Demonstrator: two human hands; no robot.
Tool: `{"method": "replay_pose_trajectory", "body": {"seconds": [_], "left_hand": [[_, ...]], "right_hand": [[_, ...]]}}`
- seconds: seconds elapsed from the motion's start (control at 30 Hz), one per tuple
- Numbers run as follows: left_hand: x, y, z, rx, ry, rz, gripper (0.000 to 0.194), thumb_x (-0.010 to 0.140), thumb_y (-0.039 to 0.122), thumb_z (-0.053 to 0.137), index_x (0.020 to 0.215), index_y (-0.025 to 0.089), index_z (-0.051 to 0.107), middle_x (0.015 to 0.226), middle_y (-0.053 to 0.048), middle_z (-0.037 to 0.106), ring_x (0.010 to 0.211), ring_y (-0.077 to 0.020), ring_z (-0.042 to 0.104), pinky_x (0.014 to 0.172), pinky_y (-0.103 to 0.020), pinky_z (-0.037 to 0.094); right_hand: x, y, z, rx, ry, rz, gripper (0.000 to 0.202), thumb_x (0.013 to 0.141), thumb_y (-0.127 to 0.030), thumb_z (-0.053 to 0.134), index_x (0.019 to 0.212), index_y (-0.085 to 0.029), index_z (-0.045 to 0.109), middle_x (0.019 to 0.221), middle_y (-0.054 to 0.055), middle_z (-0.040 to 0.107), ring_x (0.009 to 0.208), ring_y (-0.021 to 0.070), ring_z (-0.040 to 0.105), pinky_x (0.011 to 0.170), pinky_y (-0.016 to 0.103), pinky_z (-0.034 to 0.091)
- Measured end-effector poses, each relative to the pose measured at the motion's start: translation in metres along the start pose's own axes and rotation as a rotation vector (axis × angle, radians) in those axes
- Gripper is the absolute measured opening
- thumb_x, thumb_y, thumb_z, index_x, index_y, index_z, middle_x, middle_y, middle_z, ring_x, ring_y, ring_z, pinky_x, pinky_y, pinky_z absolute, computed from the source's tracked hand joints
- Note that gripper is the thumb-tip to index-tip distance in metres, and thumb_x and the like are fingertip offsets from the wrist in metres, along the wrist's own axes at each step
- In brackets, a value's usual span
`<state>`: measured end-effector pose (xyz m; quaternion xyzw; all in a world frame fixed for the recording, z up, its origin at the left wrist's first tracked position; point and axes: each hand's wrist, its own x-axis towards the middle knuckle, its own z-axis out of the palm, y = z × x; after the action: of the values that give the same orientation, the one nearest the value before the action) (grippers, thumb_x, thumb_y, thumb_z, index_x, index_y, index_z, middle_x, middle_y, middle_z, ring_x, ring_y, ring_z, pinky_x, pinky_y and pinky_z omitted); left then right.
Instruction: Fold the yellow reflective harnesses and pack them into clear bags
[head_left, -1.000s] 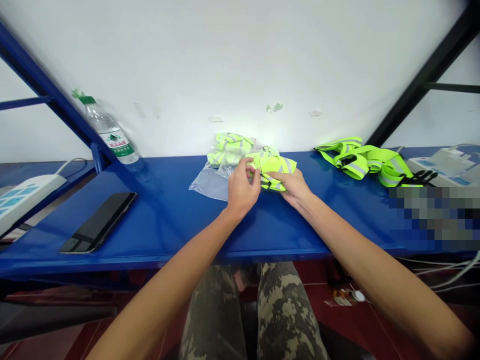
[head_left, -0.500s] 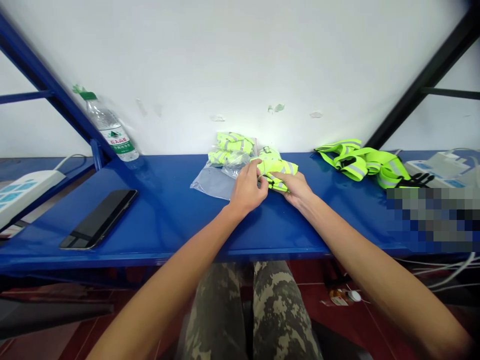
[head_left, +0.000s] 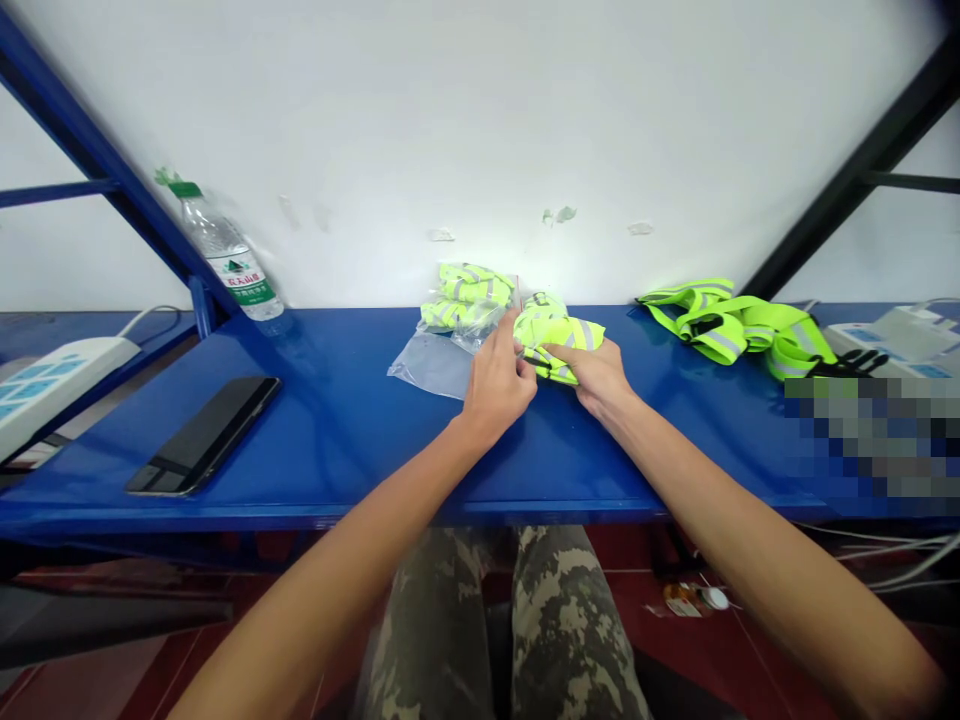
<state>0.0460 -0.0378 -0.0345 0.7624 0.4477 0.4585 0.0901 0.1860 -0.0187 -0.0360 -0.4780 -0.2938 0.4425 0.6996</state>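
At the far left, past the worktop's left edge, lies a white power strip [head_left: 64,375] with blue socket faces. On the blue worktop [head_left: 345,430], a dark phone [head_left: 206,437] lies aslant near the front left corner, and a clear bottle [head_left: 236,265] with a green cap stands at the back left corner by the wall. Near the middle of the back edge, a clear plastic bag [head_left: 427,362] spreads flat toward the front, with a bagged bundle [head_left: 476,288] of yellow-green webbing just behind it. The left hand [head_left: 501,372] overlaps the bag's right side, index finger stretched out, thumb bent in close; whether it pinches anything is hidden. Directly right of its fingertips lies the folded strap bundle [head_left: 562,340], yellow-green with grey bands, between the two hands and nearer the back edge than the front. The right hand [head_left: 601,378] is closed on that bundle's right end, thumb on top and the other fingers mostly hidden. More webbing shows just behind the bundle; I cannot tell if it is separate. Well to the right, loose straps [head_left: 791,335] lie along the back edge toward the back right corner, black buckles [head_left: 851,363] at their right end.
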Motion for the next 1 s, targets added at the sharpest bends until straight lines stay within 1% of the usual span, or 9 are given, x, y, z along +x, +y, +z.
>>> {"method": "replay_pose_trajectory", "body": {"seconds": [0.17,0.33,0.43,0.5,0.57,0.63,0.73,0.9,1.0], "left_hand": [[-0.008,0.013,0.006,0.085,-0.008,0.082,0.053,0.080,0.008,0.050,0.132,0.017,0.044,0.103,-0.009,0.066,0.095,-0.0209,0.064,0.089,-0.037,0.053],[-0.014,0.016,0.015,0.107,-0.008,0.141,0.043,0.084,0.009,0.046,0.126,0.016,0.046,0.107,-0.010,0.065,0.102,-0.0219,0.062,0.093,-0.039,0.052],[-0.016,0.017,0.016,0.120,-0.053,0.175,0.048,0.084,0.016,0.053,0.131,0.015,0.044,0.116,-0.013,0.063,0.107,-0.0243,0.062,0.095,-0.041,0.051],[-0.017,0.017,0.016,0.126,-0.103,0.203,0.059,0.082,0.026,0.062,0.136,0.014,0.041,0.124,-0.015,0.059,0.114,-0.0274,0.059,0.099,-0.043,0.049],[-0.017,0.016,0.016,0.131,-0.125,0.178,0.066,0.081,0.031,0.068,0.138,0.015,0.039,0.126,-0.015,0.059,0.117,-0.0287,0.058,0.099,-0.043,0.049],[-0.015,0.013,0.015,0.141,-0.119,0.122,0.063,0.083,0.033,0.069,0.137,0.016,0.040,0.121,-0.014,0.061,0.115,-0.0281,0.060,0.096,-0.042,0.050],[-0.011,0.009,0.014,0.159,-0.094,0.061,0.057,0.085,0.035,0.069,0.132,0.017,0.044,0.111,-0.011,0.065,0.108,-0.0275,0.063,0.092,-0.041,0.050],[-0.007,0.004,0.010,0.123,-0.126,-0.044,0.054,0.085,0.029,0.068,0.131,0.017,0.044,0.086,-0.003,0.066,0.088,-0.0249,0.065,0.080,-0.039,0.052],[-0.007,0.002,0.007,0.126,-0.074,-0.046,0.048,0.085,0.028,0.068,0.126,0.017,0.046,0.095,-0.006,0.065,0.093,-0.0247,0.064,0.083,-0.040,0.051]], "right_hand": [[-0.001,0.002,0.000,-0.125,0.043,-0.079,0.048,0.041,-0.010,0.082,0.087,-0.012,0.070,0.092,0.008,0.076,0.080,0.0214,0.070,0.068,0.031,0.060],[-0.001,0.009,0.000,-0.180,0.031,-0.099,0.047,0.047,-0.016,0.081,0.092,-0.012,0.070,0.097,0.008,0.075,0.081,0.0203,0.069,0.068,0.030,0.057],[-0.004,0.006,-0.001,-0.170,0.013,-0.074,0.040,0.053,-0.022,0.082,0.091,-0.013,0.071,0.097,0.008,0.076,0.080,0.0193,0.069,0.067,0.028,0.056],[-0.007,0.001,-0.001,-0.142,-0.010,-0.047,0.035,0.058,-0.027,0.082,0.090,-0.015,0.072,0.097,0.007,0.076,0.081,0.0187,0.069,0.068,0.027,0.057],[-0.010,-0.002,0.000,-0.120,-0.054,-0.040,0.031,0.063,-0.029,0.081,0.090,-0.016,0.072,0.097,0.006,0.076,0.082,0.0179,0.069,0.070,0.026,0.057],[-0.011,-0.004,0.001,-0.087,-0.127,-0.023,0.028,0.067,-0.028,0.079,0.091,-0.017,0.071,0.096,0.005,0.076,0.083,0.0173,0.070,0.073,0.026,0.057],[-0.008,-0.006,0.002,0.005,-0.238,0.069,0.026,0.069,-0.023,0.077,0.093,-0.016,0.069,0.093,0.004,0.075,0.080,0.0174,0.070,0.074,0.028,0.057],[-0.005,-0.013,-0.002,0.061,-0.336,0.186,0.028,0.068,-0.018,0.071,0.096,-0.016,0.068,0.087,0.003,0.075,0.072,0.0163,0.068,0.059,0.024,0.054],[-0.007,-0.019,-0.005,0.083,-0.425,0.213,0.031,0.065,-0.014,0.070,0.096,-0.018,0.066,0.090,0.003,0.075,0.073,0.0163,0.068,0.057,0.023,0.054]]}}
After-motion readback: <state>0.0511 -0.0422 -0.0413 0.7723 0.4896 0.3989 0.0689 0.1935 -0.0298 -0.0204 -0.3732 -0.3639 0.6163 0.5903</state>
